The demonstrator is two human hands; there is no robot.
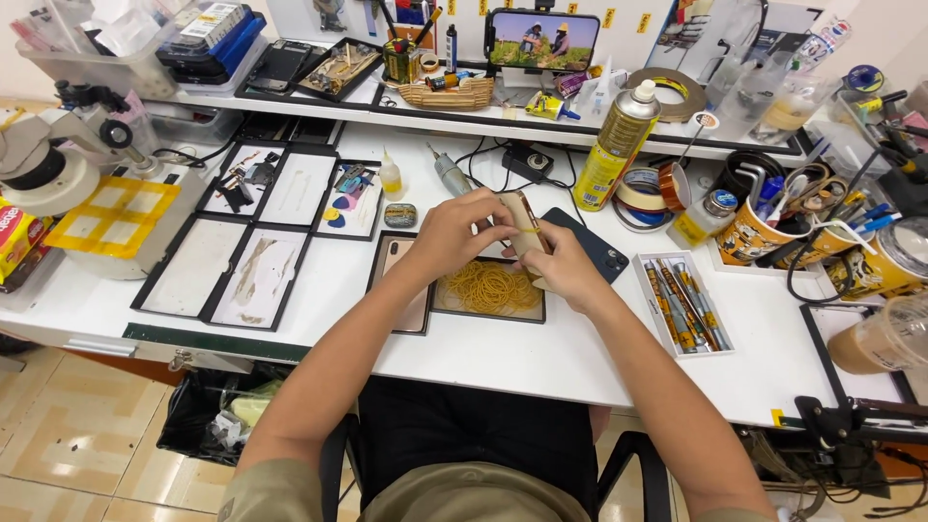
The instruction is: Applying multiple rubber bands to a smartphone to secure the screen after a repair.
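Phone screen (542, 40) stood propped on back shelf, lit with a green outdoor scene. Yellow-labelled spray can (617, 145) stood upright mid-desk. Red-and-yellow snack packet (17, 242) lay at far left edge (partly cut off). Small yellow tags (609, 17) dotted the wall.

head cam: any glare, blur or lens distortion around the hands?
Head view: even, bright light with soft shadows; left hand, right hand and the phone they hold are sharp, no motion blur; white table runs bright, not blown out; wide-lens bowing at the edges; slight glare on the spray can.
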